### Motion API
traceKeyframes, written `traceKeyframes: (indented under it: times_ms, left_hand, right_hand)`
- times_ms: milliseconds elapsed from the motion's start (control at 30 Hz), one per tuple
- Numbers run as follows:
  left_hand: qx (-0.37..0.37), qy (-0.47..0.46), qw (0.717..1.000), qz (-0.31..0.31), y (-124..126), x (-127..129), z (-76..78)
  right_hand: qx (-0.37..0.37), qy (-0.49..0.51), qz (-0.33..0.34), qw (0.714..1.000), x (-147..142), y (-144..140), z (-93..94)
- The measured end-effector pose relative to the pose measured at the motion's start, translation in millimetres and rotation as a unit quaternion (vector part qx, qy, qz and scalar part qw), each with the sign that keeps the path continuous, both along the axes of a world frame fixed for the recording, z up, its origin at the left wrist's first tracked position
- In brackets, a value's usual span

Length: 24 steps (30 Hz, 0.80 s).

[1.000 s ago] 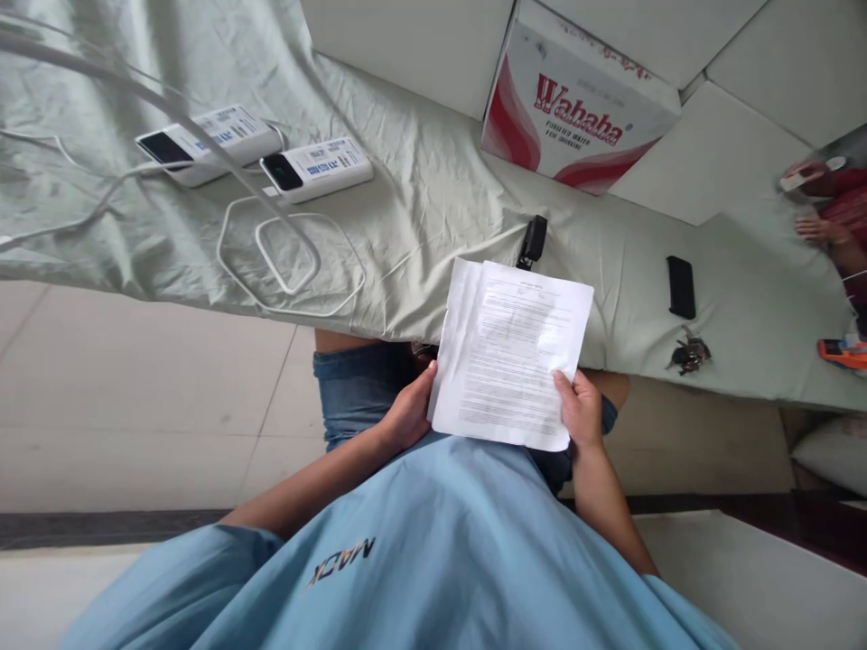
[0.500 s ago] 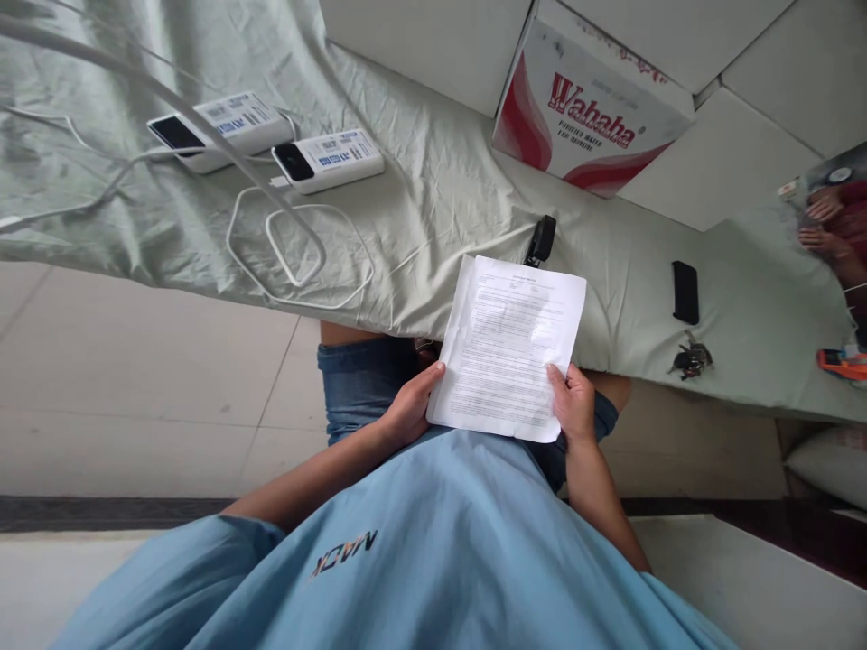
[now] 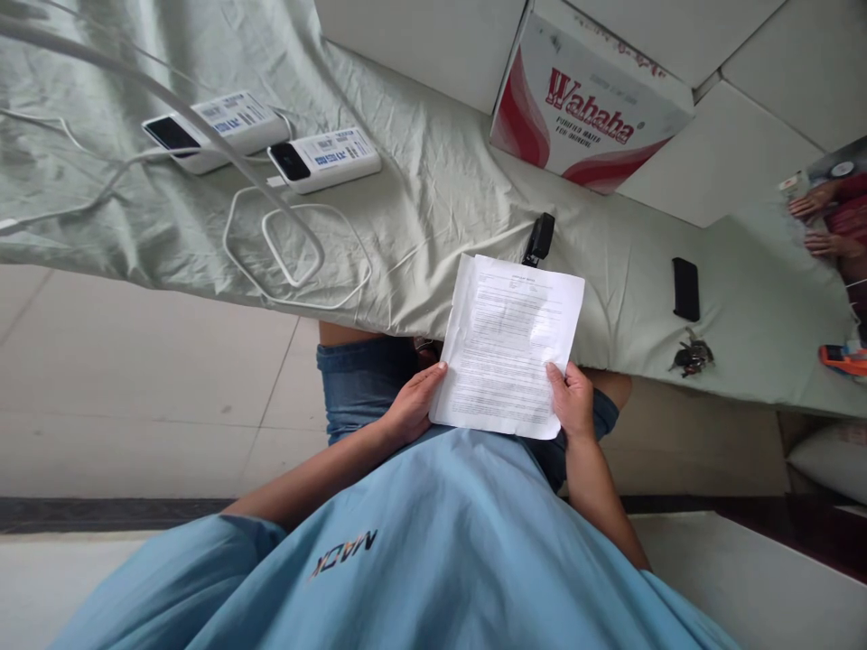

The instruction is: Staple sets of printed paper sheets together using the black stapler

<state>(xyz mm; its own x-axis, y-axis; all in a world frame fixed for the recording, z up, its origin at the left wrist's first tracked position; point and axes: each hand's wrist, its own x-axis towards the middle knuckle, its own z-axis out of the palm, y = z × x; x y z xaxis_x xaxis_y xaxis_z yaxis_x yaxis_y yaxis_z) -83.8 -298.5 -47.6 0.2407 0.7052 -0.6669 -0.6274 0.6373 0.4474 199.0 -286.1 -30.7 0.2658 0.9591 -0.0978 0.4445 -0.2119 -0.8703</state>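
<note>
Papers: we hold the side edges, left grip and right grip closed, near stapler on bench.

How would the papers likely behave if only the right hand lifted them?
The papers look thin, so they would probably be light and droop away from the right hand. Their left edges look offset, suggesting stacked sheets that might slide apart.

both hands, left and right, grip printed sheets near a black stapler.
</note>
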Motion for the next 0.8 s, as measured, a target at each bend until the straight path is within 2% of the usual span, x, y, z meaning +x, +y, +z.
traceKeyframes:
  times_ms: [400, 500, 667, 800]
  left_hand:
    - [0.035, 0.002, 0.999, -0.022, 0.4, 1.8, 0.4]
    - [0.042, 0.0, 0.999, -0.02, -0.1, 1.8, -0.1]
    - [0.027, 0.001, 0.999, -0.022, -0.8, 1.7, -1.4]
    - [-0.004, 0.01, 1.0, -0.006, 0.1, 2.5, -0.8]
  right_hand:
    - [-0.01, -0.033, 0.019, 0.999, 4.0, 6.3, 3.7]
    - [0.006, -0.056, -0.005, 0.998, 3.7, 8.4, 4.4]
    - [0.047, -0.071, -0.083, 0.993, 10.4, 10.9, 0.5]
    - [0.051, -0.053, -0.09, 0.993, 14.9, 9.5, 3.9]
